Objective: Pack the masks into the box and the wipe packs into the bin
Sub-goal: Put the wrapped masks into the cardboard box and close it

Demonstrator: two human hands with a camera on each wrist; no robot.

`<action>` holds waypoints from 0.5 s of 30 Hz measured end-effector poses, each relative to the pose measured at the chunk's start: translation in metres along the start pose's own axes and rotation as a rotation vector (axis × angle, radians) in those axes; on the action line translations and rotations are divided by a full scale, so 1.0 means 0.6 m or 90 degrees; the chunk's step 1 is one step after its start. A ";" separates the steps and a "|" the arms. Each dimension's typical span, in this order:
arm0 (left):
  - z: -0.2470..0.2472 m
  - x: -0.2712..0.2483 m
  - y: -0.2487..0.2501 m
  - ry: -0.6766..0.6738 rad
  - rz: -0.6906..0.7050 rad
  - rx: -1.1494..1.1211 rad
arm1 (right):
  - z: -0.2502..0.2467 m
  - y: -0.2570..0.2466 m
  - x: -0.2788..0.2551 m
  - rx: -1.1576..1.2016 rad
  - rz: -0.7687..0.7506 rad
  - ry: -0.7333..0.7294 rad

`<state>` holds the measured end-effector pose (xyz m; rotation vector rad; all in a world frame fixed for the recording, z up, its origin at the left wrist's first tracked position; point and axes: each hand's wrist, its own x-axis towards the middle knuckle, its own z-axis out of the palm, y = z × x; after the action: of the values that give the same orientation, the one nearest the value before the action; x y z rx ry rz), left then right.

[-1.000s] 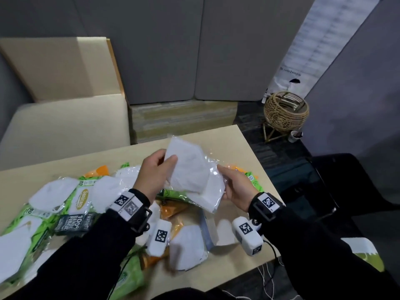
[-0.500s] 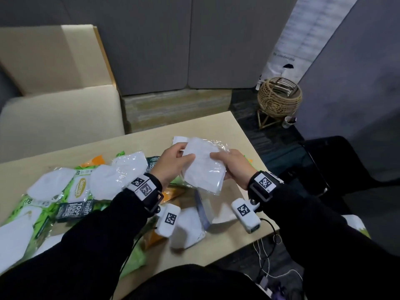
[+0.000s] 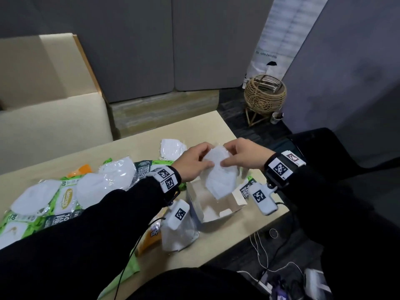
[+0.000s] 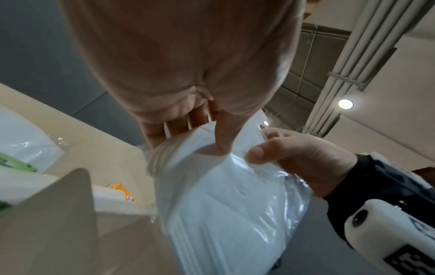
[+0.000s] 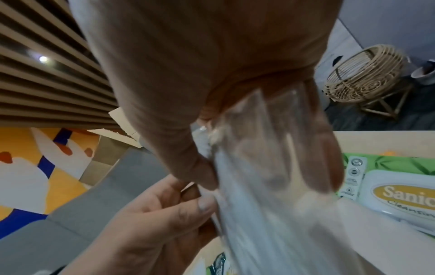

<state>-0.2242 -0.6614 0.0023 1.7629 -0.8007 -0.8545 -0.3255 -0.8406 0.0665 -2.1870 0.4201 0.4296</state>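
Note:
Both hands hold one stack of white masks point(image 3: 219, 180) in clear wrap by its top edge, hanging upright over a small open white box point(image 3: 213, 207). My left hand point(image 3: 206, 158) pinches the stack's left top corner and my right hand point(image 3: 226, 154) pinches the right top corner. In the left wrist view the left thumb and fingers point(image 4: 221, 137) clamp the masks point(image 4: 223, 204) beside a box flap point(image 4: 58, 214). More wrapped masks point(image 3: 118, 173) lie among green wipe packs point(image 3: 65, 200) on the table point(image 3: 140, 144).
Another mask pack point(image 3: 179, 237) and an orange pack point(image 3: 151, 237) lie near the front edge, under my left arm. A large open cardboard carton point(image 3: 54, 118) stands at the back left. A wicker basket point(image 3: 265, 94) sits on the floor to the right, with cables point(image 3: 266, 252) below the table edge.
Both hands turned the mask stack from lying flat to hanging upright and lowered it over the small box. The box now shows below the stack.

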 end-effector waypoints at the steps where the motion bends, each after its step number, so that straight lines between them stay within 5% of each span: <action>1: 0.005 0.002 -0.006 0.002 -0.005 0.014 | 0.007 0.000 -0.001 -0.028 0.017 0.015; 9: -0.009 -0.037 -0.083 0.012 -0.118 0.332 | 0.104 0.032 0.020 -0.152 0.136 -0.014; 15: -0.007 -0.077 -0.120 0.002 -0.207 0.342 | 0.101 0.026 0.032 -0.297 0.159 -0.021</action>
<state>-0.2358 -0.5999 -0.0558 2.4162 -0.8008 -0.8993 -0.3247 -0.8045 0.0118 -2.5803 0.6290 0.7610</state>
